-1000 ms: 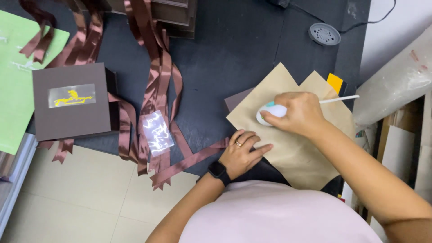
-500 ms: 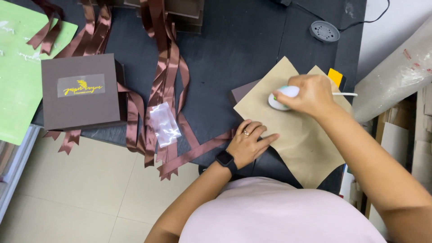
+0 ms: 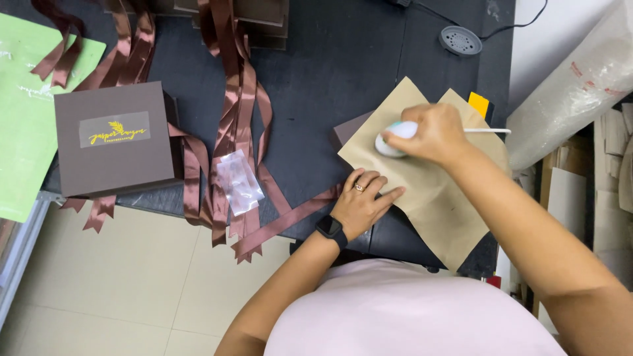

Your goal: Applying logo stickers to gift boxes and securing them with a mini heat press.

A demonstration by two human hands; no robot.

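My right hand (image 3: 432, 135) grips a small white rounded tool (image 3: 393, 140) with a thin white cord trailing right, and presses it on a tan paper sheet (image 3: 422, 198) spread over the dark table (image 3: 330, 72). My left hand (image 3: 362, 201), with a ring and a black wrist watch, lies flat on the near left edge of that paper, fingers spread. A brown box corner (image 3: 346, 132) pokes out from under the paper at its left.
A brown lidded box (image 3: 115, 142) with a gold label sits at the left. Brown satin ribbons (image 3: 237, 118) hang over the table's front edge, with a small clear plastic bag (image 3: 239, 181) on them. A green mat (image 3: 26, 112) lies far left, a round grey disc (image 3: 460, 39) at the back.
My right hand with the white tool has slid slightly along the paper. My left hand has stayed flat on the paper's edge.
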